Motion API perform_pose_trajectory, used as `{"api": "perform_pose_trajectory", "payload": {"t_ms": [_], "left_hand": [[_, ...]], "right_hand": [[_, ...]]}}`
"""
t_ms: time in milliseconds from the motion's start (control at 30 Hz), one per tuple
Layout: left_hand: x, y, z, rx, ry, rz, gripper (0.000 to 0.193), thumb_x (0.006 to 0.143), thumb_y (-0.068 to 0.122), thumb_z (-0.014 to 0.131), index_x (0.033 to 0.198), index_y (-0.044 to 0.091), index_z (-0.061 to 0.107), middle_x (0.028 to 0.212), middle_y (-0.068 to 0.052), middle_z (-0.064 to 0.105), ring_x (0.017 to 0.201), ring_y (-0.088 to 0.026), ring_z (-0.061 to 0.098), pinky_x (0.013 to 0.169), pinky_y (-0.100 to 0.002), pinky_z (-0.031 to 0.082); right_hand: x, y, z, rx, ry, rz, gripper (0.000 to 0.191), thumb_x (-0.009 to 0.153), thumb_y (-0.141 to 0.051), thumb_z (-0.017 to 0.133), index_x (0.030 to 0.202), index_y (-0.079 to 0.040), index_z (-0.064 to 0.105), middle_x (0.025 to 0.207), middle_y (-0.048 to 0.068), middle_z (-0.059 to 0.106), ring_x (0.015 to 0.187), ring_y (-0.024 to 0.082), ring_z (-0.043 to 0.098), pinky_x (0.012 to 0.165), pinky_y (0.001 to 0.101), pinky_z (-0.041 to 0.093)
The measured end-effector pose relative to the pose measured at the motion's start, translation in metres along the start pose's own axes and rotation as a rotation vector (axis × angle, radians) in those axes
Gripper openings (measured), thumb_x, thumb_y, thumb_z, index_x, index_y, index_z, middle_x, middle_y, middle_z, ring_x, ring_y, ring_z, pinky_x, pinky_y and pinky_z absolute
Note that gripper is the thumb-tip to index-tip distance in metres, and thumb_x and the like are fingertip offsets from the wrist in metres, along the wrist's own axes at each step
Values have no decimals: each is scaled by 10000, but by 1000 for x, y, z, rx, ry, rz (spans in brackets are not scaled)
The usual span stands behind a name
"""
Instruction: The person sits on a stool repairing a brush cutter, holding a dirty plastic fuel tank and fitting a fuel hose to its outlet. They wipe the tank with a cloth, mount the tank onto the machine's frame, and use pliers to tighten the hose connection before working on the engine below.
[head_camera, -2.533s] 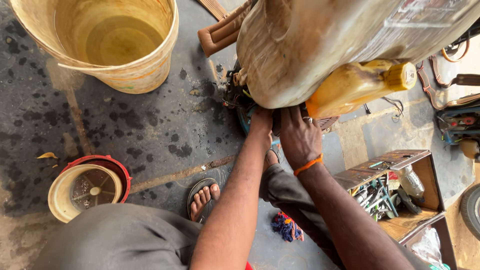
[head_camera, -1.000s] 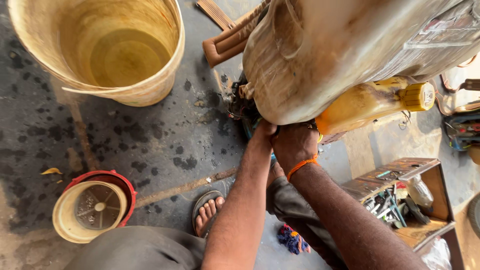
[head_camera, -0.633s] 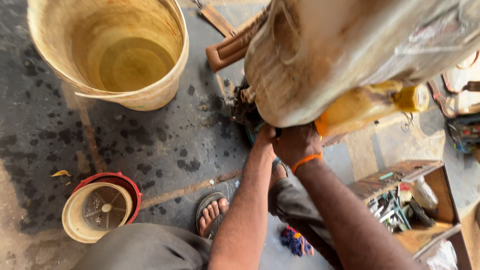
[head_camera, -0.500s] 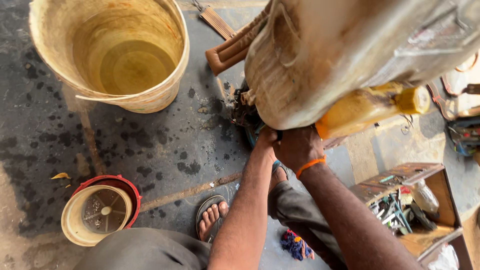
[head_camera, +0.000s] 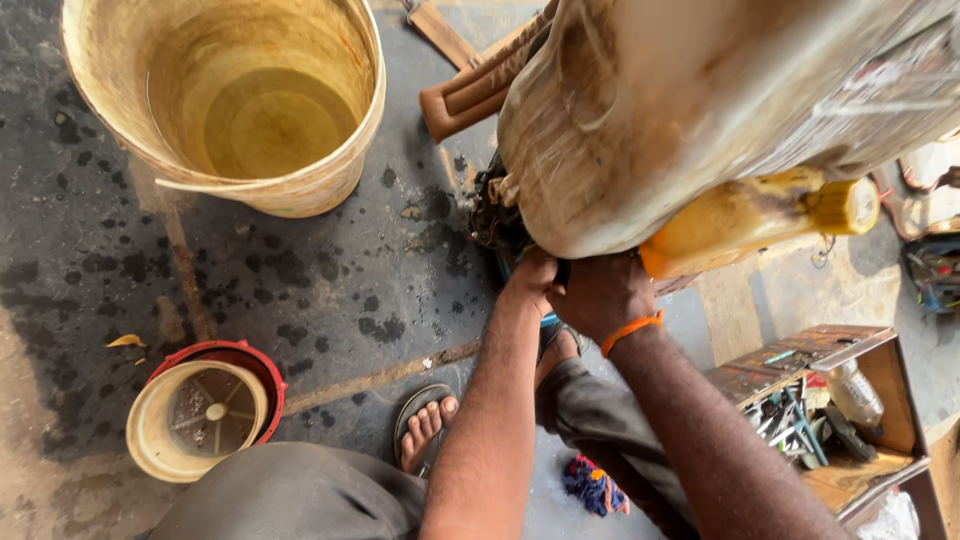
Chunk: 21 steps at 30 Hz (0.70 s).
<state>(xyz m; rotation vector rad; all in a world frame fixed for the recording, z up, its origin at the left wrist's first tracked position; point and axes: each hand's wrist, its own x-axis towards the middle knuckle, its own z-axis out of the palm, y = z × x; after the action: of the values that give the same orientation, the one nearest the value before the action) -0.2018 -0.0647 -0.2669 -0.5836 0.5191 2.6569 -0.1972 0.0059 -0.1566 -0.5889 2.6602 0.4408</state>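
Note:
Both my hands reach under a big, dirty cream-coloured tank (head_camera: 700, 110) that fills the upper right. My left hand (head_camera: 527, 282) and my right hand (head_camera: 597, 297), which wears an orange wristband, press together at a dark greasy part (head_camera: 495, 220) below the tank. The tank's underside hides my fingers, so what they grip does not show. A yellow bottle (head_camera: 760, 215) with a yellow cap lies tilted just right of my right hand.
A large cream bucket (head_camera: 235, 100) with murky liquid stands at the upper left. A red-rimmed round filter part (head_camera: 200, 420) sits at the lower left. A wooden toolbox (head_camera: 820, 410) with several tools is at the lower right. My sandalled foot (head_camera: 425, 430) rests on oil-stained concrete.
The view has drifted, so the bucket and the filter part sit further right in frame. My hands have stayed under the tank at the same dark part.

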Motion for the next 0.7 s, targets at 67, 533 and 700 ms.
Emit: {"api": "perform_pose_trajectory", "payload": {"t_ms": [67,533,700], "left_hand": [[-4,2,6,26,-16,48,260,1031,250,578,1067,26,705,812,-44,706,486,-122,569,338,-276,365],[-22,-13,28,-545,118,81,457,1053,356,632,1399,61,590,1350,-86,640,1183,-264,626,1041,-460,512],[-52,-25,6,-354,429,-55,351,960,282,544,1297,235,633,1191,44,660,1028,-186,574,938,-517,479]], "right_hand": [[-9,-6,-9,51,121,-11,554,790,-406,690,1245,-90,666,1218,207,675,1096,403,648,943,521,493],[-108,6,36,1264,528,370,388,980,-255,689,1308,-52,644,1132,81,717,960,187,687,842,345,563],[-81,35,33,2068,167,356,534,984,-223,589,1500,-93,542,1044,69,709,823,138,664,738,295,569]]}}
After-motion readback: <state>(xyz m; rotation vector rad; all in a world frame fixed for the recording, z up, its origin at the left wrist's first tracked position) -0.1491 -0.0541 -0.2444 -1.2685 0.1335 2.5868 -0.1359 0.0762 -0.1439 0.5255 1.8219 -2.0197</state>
